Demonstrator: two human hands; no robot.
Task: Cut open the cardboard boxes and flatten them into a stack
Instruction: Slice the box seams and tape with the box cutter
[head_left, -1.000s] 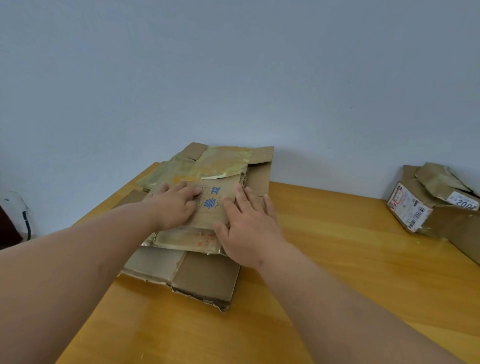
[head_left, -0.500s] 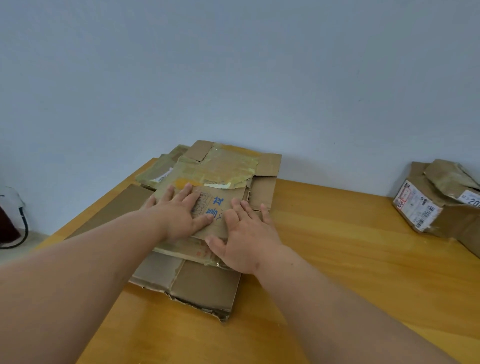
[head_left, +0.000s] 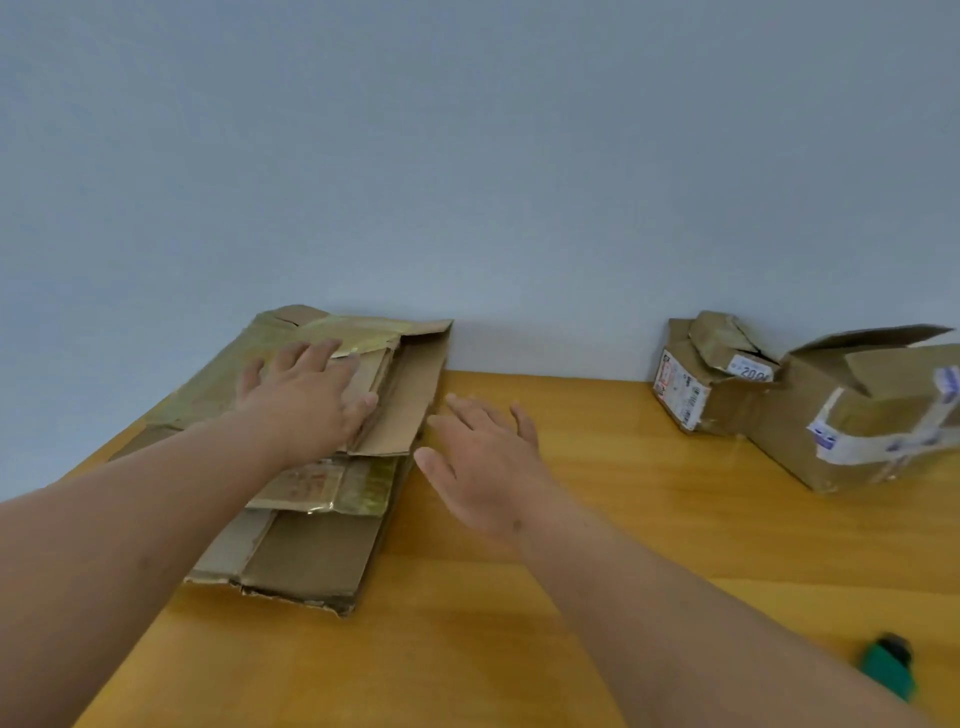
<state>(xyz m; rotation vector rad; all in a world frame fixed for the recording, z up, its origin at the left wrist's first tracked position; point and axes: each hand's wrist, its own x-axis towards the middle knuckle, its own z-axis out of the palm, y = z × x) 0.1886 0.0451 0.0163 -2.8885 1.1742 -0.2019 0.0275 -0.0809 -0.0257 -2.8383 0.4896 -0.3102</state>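
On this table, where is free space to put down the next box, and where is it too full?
Bare wood lies between the flattened stack and the two unflattened boxes; only the right hand hovers there. The near table edge is also free, up to the green tool. Crowded: the left, under the left hand, and the far right.

Brown cardboard stack (head_left: 311, 561), yellow-orange table (head_left: 597, 519)

Flattened stack (head_left: 311, 551) left on table (head_left: 519, 649), boxes (head_left: 810, 410) far right
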